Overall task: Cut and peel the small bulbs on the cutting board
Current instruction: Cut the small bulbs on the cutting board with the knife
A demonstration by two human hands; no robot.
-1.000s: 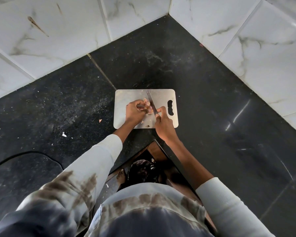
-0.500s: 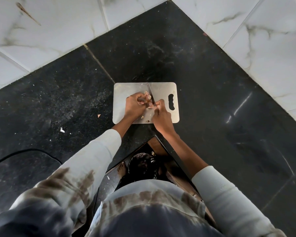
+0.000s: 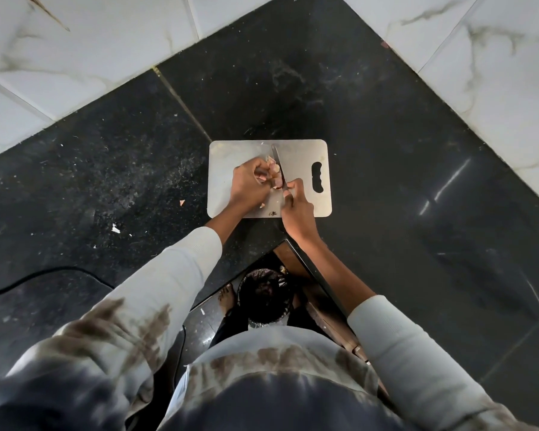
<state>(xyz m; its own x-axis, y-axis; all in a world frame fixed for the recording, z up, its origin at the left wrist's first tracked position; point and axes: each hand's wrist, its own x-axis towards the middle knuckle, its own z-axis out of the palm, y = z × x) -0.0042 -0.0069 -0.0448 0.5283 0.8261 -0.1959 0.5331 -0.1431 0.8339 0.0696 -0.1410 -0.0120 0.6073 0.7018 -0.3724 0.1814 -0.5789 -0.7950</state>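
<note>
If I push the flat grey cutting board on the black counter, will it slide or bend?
The flat grey cutting board looks thin and rigid, so it probably will not bend. It lies flat on the glossy black stone counter, so it may slide easily, though the left hand pressing down likely steadies it.

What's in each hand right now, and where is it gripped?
Right hand grips the thin metal-bladed knife by its handle, hidden in the fist. Left hand pinches a small pinkish bulb between fingertips.
</note>
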